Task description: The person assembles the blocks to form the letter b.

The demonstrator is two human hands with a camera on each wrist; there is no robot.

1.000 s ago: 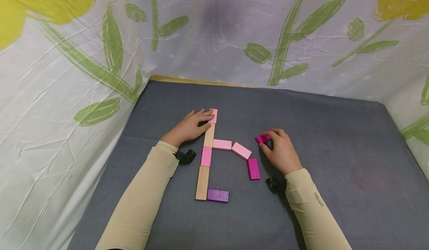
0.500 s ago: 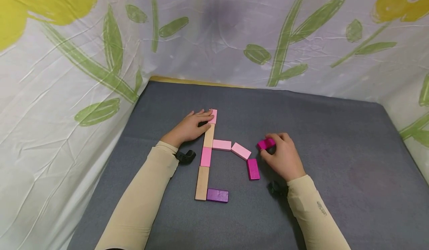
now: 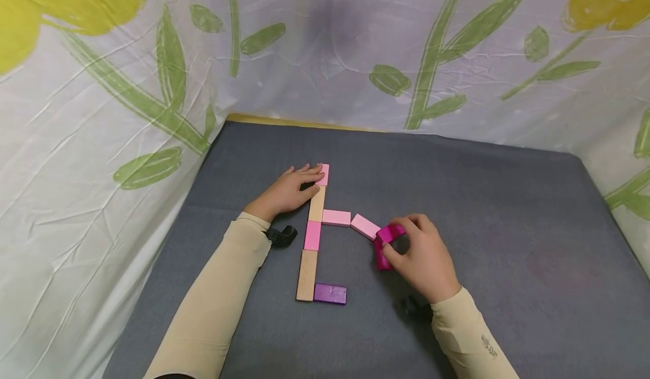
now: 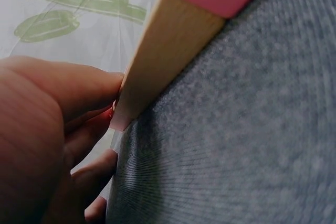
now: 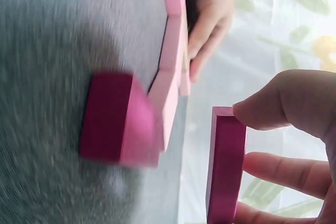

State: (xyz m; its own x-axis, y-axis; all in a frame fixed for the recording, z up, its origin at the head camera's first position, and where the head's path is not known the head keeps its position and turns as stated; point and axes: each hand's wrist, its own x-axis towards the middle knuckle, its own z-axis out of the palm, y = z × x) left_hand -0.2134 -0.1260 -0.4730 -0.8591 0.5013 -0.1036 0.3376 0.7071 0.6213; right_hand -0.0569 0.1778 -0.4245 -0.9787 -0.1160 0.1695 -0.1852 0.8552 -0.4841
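My right hand (image 3: 426, 258) pinches a magenta block (image 3: 390, 233) between thumb and fingers. In the head view it overlaps the far end of a second magenta block (image 3: 382, 260) lying on the cloth; the right wrist view has the held block (image 5: 226, 166) apart from that one. At the far end of a straight column, my left hand (image 3: 284, 194) lays extended fingers on a light pink block (image 3: 324, 174), its thumb at a wooden block (image 3: 316, 207). Two light pink blocks, one straight (image 3: 336, 217) and one slanted (image 3: 364, 226), curve from the column toward the magenta one.
Lower in the column come a pink block (image 3: 312, 236) and another wooden block (image 3: 306, 276), with a purple block (image 3: 330, 293) jutting right from its base. Grey cloth (image 3: 508, 227) covers the table. A flower-patterned curtain (image 3: 345, 74) hangs behind and at the left.
My right hand has carried the magenta block toward me and left, from beyond the second magenta block to over its far end. The left hand has stayed in place.
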